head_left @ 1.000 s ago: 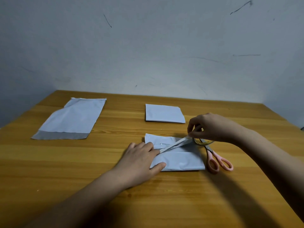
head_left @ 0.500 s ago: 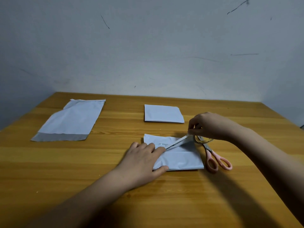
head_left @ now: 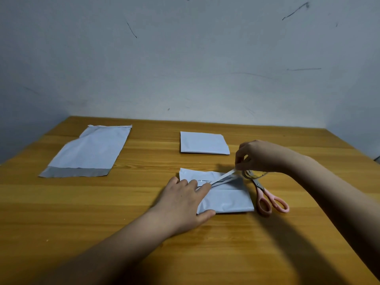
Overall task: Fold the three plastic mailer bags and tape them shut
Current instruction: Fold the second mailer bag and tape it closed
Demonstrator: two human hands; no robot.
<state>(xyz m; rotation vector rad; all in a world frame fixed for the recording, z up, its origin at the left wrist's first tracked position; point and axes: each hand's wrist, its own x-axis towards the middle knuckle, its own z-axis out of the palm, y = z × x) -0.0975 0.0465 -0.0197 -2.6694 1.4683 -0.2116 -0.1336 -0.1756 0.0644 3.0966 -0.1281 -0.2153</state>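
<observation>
A folded white mailer bag (head_left: 226, 197) lies in front of me on the wooden table (head_left: 82, 212). My left hand (head_left: 181, 200) presses flat on its left part, fingers on the stuck end of a clear tape strip (head_left: 223, 176). My right hand (head_left: 259, 156) pinches the strip's other end, pulled taut from the clear tape roll (head_left: 255, 174) just under that hand. A second folded bag (head_left: 203, 143) lies farther back. A third bag (head_left: 88, 152) lies unfolded at the far left, its grey strip toward me.
Pink-handled scissors (head_left: 267, 197) lie right of the near bag, blades pointing at the tape roll. A grey wall (head_left: 185, 58) stands behind the table's far edge.
My right hand has lifted slightly, raising the tape strip a little more off the bag. My left hand and the bags stay put.
</observation>
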